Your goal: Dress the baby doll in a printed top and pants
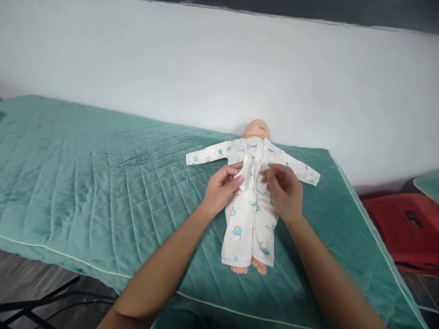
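A baby doll (257, 129) lies on its back on the green quilted cover, its head toward the wall. It wears a white printed baby shirt (252, 157) with long sleeves spread to both sides, and matching pants (240, 233) from which its feet show. My left hand (222, 185) pinches the shirt's front flap between thumb and fingers at the doll's belly. Across from it, my right hand (283, 187) is at the other front edge of the shirt, fingers curled together; whether cloth is between those fingertips is hard to make out.
The green quilted cover (103, 183) spreads over the bed, wide to the left. A white wall (206, 68) rises behind it. To the right of the bed stands a red plastic chair (401, 224). Black metal legs (41, 301) show at the lower left.
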`<state>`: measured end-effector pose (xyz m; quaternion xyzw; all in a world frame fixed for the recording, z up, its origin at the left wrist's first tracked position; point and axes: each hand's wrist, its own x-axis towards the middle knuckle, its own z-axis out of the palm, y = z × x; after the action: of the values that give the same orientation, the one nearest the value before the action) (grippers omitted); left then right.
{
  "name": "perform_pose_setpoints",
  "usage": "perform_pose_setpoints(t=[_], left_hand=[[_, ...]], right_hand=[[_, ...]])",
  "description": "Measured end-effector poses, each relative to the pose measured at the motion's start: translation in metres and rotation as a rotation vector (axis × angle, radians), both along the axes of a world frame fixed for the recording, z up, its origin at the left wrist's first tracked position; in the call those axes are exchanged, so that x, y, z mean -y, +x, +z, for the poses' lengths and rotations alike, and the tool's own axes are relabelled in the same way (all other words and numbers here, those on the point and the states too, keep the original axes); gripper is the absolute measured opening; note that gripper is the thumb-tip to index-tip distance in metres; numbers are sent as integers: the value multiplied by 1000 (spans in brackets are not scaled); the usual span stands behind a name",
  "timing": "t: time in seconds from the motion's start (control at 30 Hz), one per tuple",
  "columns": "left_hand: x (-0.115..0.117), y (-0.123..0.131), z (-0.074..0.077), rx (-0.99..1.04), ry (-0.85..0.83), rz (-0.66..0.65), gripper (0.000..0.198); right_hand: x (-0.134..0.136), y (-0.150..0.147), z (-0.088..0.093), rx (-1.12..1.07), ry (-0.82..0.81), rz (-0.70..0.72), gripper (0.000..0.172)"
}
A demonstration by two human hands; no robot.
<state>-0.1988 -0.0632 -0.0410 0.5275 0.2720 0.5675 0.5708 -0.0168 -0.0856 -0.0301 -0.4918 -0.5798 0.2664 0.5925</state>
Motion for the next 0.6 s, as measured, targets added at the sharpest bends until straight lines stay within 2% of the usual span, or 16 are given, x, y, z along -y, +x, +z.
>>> perform_pose_setpoints(t=[0.1, 0.17, 0.3, 0.37, 0.47, 0.6], left_hand=[[0, -6, -5, 4, 24, 35, 31], [0, -9, -5, -40, 59, 59, 31], [5, -8, -5, -307, 290, 129, 25], [9, -5, -7, -444, 462, 168, 20], [11, 0, -9, -578, 685, 208, 15], [10, 4, -9, -723, 867, 243, 11]], right_hand=[[-36, -15, 15, -91, -103, 143, 35], [-66, -22, 21, -94, -159, 189, 40], [-114, -26, 20, -15, -190, 202, 49], [-124, -24, 16, 2, -173, 228, 50], [-126, -23, 10, 15, -98, 192, 54], [-119, -22, 11, 162, -13, 121, 56]])
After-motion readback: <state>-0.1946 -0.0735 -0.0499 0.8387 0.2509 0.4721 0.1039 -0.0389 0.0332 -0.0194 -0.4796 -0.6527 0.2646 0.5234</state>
